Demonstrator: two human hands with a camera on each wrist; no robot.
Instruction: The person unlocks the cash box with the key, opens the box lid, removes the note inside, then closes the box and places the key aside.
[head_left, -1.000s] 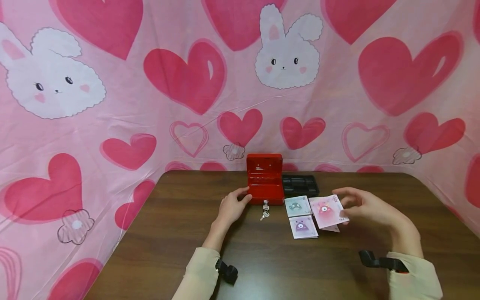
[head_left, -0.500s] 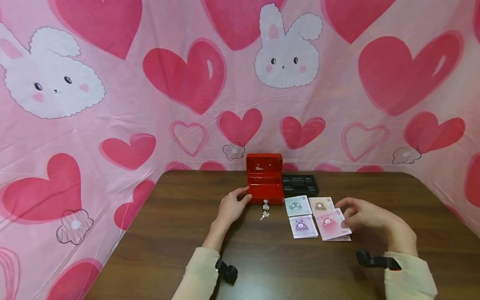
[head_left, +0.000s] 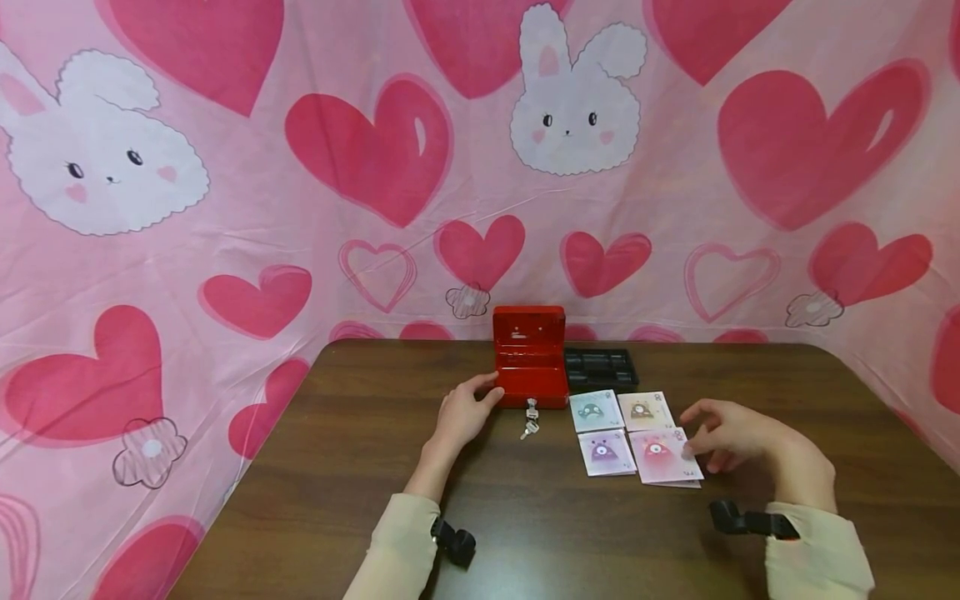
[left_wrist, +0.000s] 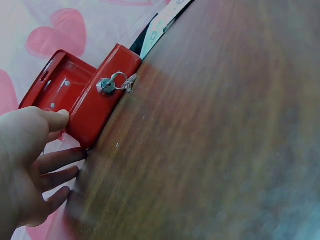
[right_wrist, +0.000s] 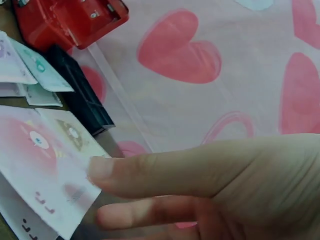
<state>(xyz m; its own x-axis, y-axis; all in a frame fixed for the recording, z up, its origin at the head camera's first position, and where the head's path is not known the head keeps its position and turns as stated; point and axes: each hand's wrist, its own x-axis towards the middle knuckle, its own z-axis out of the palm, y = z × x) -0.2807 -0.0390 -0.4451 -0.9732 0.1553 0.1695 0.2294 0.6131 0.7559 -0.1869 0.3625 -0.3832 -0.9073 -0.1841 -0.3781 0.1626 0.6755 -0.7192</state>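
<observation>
In the head view, my left hand (head_left: 467, 412) holds the front left corner of an open red cash box (head_left: 531, 386), thumb and index finger at its edge. Keys (head_left: 530, 425) hang from its front lock, also seen in the left wrist view. My right hand (head_left: 738, 437) is at the right edge of a pink play banknote (head_left: 663, 456), thumb tip at its margin and fingers spread apart. This note lies over another, whose lower edge shows. Beside it lie a purple note (head_left: 606, 452), a green note (head_left: 595, 411) and a brown note (head_left: 645, 410).
A black compartment tray (head_left: 600, 368) stands right of the cash box, behind the notes. The brown wooden table (head_left: 337, 475) reaches back to a pink heart-patterned cloth (head_left: 412, 267). Both wrists wear black camera mounts.
My right hand has lowered the pink note from above the brown one toward me onto the front right pile, and its fingers have loosened. My left hand has stayed at the box.
</observation>
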